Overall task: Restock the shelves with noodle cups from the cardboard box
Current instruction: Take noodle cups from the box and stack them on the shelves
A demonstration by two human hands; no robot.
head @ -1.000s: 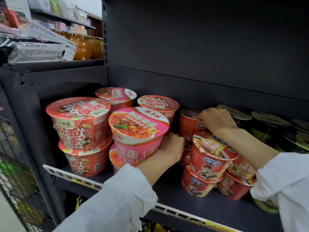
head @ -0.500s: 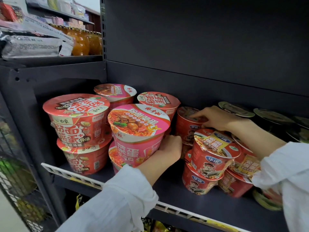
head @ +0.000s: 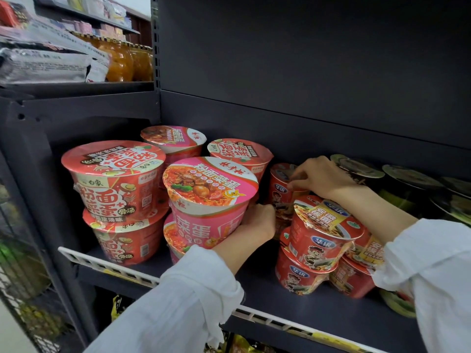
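Observation:
Stacked noodle cups fill a dark shelf. My left hand is curled against the right side of a pink noodle bowl that sits on top of another pink bowl. My right hand reaches over the small red cups and grips the rim of a small red cup at the back of the shelf. Another small red cup stands stacked in front, below my right wrist. The cardboard box is out of view.
Large red bowls are stacked two high at the left, with more bowls behind. Dark-lidded cups line the right. The upper left shelf holds packets and orange jars. A white price rail edges the shelf front.
My right hand has shifted a little left and down onto the back red cup's rim. My left hand stays at the pink bowl's side. The camera has moved slightly closer.

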